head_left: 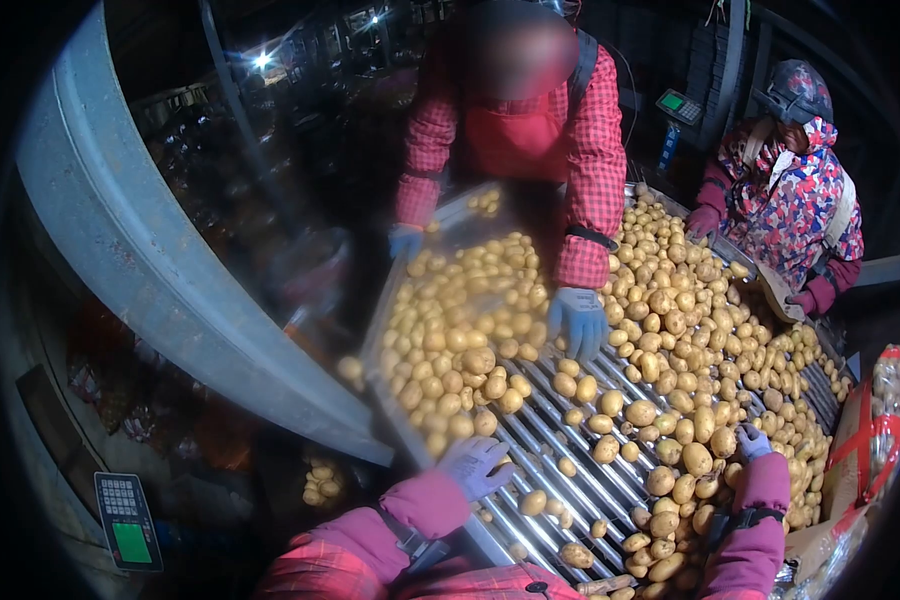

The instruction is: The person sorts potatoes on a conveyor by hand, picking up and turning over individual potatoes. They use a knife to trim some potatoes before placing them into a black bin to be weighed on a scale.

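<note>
My left hand (475, 467), in a lavender glove, is at the near left edge of a metal roller table (545, 435). Its fingers are stretched out over the rollers, beside potatoes (485, 422). On the right, my right hand (753, 443), gloved alike, rests against a heap of potatoes (698, 459). Its fingers look slightly bent and apart, partly hidden by the angle, with no held potato visible. A few loose potatoes (575, 555) lie on the bars between my hands.
Opposite, a person's blue-gloved hand (578, 322) touches the potatoes. Another person (795, 190) stands at the far right side. A curved metal beam (170, 260) runs along the left. A scale display (128, 522) is at lower left, a cardboard box (855, 460) at right.
</note>
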Tool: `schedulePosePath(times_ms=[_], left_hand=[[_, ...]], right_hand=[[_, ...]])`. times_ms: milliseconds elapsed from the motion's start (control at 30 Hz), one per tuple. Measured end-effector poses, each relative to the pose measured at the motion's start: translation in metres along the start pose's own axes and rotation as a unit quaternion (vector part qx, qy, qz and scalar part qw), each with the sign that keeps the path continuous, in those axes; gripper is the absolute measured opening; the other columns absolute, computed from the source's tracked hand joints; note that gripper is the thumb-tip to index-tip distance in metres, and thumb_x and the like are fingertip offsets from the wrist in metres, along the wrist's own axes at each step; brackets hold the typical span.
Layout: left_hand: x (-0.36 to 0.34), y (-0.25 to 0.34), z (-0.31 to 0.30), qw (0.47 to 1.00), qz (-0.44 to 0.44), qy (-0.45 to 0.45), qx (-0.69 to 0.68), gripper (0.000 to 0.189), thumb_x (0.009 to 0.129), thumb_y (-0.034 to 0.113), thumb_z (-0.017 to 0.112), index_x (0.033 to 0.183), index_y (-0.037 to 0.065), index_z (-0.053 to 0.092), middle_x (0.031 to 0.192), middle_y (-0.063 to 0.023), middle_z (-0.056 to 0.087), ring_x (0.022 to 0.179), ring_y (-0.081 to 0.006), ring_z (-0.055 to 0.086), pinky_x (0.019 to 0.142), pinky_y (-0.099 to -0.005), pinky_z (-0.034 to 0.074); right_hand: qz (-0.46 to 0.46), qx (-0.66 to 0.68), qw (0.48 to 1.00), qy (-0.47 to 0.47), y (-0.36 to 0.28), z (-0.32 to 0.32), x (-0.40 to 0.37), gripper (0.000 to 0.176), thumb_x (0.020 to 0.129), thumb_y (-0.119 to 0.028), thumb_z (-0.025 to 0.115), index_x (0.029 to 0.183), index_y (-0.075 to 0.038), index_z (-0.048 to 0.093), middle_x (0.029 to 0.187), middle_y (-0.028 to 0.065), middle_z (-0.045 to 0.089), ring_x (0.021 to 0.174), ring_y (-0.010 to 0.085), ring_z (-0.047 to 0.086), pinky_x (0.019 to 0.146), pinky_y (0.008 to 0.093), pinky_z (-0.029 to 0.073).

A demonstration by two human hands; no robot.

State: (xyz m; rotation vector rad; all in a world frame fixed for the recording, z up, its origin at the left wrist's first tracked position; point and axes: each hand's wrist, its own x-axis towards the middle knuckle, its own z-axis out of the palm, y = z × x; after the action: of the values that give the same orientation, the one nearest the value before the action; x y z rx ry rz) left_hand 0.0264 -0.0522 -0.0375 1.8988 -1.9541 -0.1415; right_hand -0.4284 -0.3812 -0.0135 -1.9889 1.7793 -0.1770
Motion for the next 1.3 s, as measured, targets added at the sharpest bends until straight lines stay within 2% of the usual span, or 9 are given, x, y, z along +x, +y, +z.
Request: schedulePosePath(times_ms=[367, 500, 600, 767, 900, 967, 1067, 1167, 1300], left_hand=[[0.003, 0.006, -0.008, 1.0, -0.009, -0.021, 0.017, 0.042, 0.084, 0.039, 0.055, 0.112, 0.009, 0.058, 0.106, -0.0117, 0.061, 0.099, -0.0274, 0.058, 0.088, -0.0397, 0.042], [0.005, 0.007, -0.009, 0.999, -0.02, -0.029, 0.014, 0.041, 0.084, 0.039, 0.056, 0.112, 0.009, 0.058, 0.105, -0.0114, 0.062, 0.098, -0.0269, 0.058, 0.087, -0.0399, 0.043], [0.006, 0.005, -0.002, 0.996, -0.081, -0.028, -0.031, 0.041, 0.084, 0.039, 0.056, 0.112, 0.009, 0.058, 0.103, -0.0113, 0.062, 0.097, -0.0269, 0.059, 0.086, -0.0404, 0.043], [0.007, 0.005, -0.002, 0.993, -0.095, -0.04, -0.057, 0.044, 0.084, 0.039, 0.056, 0.115, 0.009, 0.056, 0.103, -0.0115, 0.062, 0.099, -0.0274, 0.058, 0.088, -0.0406, 0.041], [0.004, 0.006, -0.005, 0.994, -0.085, -0.019, -0.061, 0.045, 0.084, 0.04, 0.056, 0.117, 0.009, 0.055, 0.104, -0.0122, 0.061, 0.1, -0.0279, 0.057, 0.09, -0.0405, 0.04], [0.003, 0.007, -0.011, 1.0, -0.015, -0.023, -0.013, 0.045, 0.084, 0.04, 0.055, 0.118, 0.01, 0.054, 0.105, -0.0126, 0.061, 0.1, -0.0285, 0.057, 0.091, -0.0407, 0.04], [0.006, 0.006, -0.004, 0.991, -0.104, -0.036, -0.073, 0.047, 0.084, 0.039, 0.056, 0.12, 0.01, 0.052, 0.106, -0.0129, 0.061, 0.101, -0.029, 0.057, 0.09, -0.0412, 0.04], [0.007, 0.008, -0.007, 0.99, -0.111, -0.043, -0.075, 0.049, 0.083, 0.039, 0.056, 0.122, 0.01, 0.05, 0.107, -0.0134, 0.061, 0.101, -0.0297, 0.057, 0.09, -0.0415, 0.04], [0.002, 0.005, -0.003, 1.0, -0.023, -0.003, -0.001, 0.05, 0.083, 0.038, 0.056, 0.124, 0.009, 0.049, 0.107, -0.014, 0.06, 0.101, -0.0305, 0.057, 0.09, -0.0422, 0.04]], right_hand=[[0.007, -0.025, 1.0, -0.015, 0.037, 0.019, 0.024, 0.043, 0.086, -0.038, 0.052, 0.122, -0.016, 0.056, 0.114, 0.0167, 0.061, 0.109, 0.0318, 0.057, 0.093, 0.0388, 0.043], [-0.065, 0.011, 0.997, 0.033, 0.037, 0.033, 0.019, 0.044, 0.085, -0.034, 0.054, 0.123, -0.012, 0.055, 0.117, 0.0183, 0.059, 0.111, 0.0333, 0.055, 0.096, 0.0382, 0.042], [-0.103, 0.001, 0.993, 0.051, 0.016, 0.031, 0.009, 0.048, 0.085, -0.035, 0.055, 0.125, -0.008, 0.053, 0.12, 0.0184, 0.058, 0.114, 0.0322, 0.053, 0.098, 0.0372, 0.041], [-0.05, 0.073, 0.995, 0.034, -0.028, 0.043, -0.006, 0.053, 0.084, -0.036, 0.06, 0.124, -0.002, 0.051, 0.113, 0.0197, 0.06, 0.108, 0.029, 0.057, 0.093, 0.0362, 0.043], [-0.068, 0.134, 0.989, -0.006, -0.054, 0.055, -0.019, 0.05, 0.083, -0.036, 0.061, 0.121, -0.003, 0.053, 0.108, 0.0192, 0.061, 0.101, 0.0269, 0.059, 0.09, 0.0353, 0.044], [-0.089, 0.209, 0.973, -0.033, -0.049, 0.079, -0.012, 0.052, 0.083, -0.039, 0.059, 0.121, -0.004, 0.053, 0.115, 0.0215, 0.058, 0.108, 0.0296, 0.056, 0.092, 0.0367, 0.043], [-0.14, 0.0, 0.99, 0.025, -0.07, 0.097, -0.015, 0.055, 0.08, -0.047, 0.057, 0.121, -0.011, 0.054, 0.121, 0.0246, 0.053, 0.113, 0.0401, 0.051, 0.095, 0.043, 0.04], [-0.109, -0.001, 0.993, -0.053, -0.126, 0.078, -0.051, 0.051, 0.08, -0.05, 0.054, 0.115, -0.013, 0.057, 0.12, 0.02, 0.053, 0.109, 0.0386, 0.052, 0.095, 0.0446, 0.04], [-0.111, -0.074, 0.99, -0.039, -0.157, 0.076, -0.07, 0.051, 0.081, -0.049, 0.053, 0.116, -0.013, 0.057, 0.119, 0.0191, 0.055, 0.107, 0.0369, 0.053, 0.092, 0.0455, 0.042]])
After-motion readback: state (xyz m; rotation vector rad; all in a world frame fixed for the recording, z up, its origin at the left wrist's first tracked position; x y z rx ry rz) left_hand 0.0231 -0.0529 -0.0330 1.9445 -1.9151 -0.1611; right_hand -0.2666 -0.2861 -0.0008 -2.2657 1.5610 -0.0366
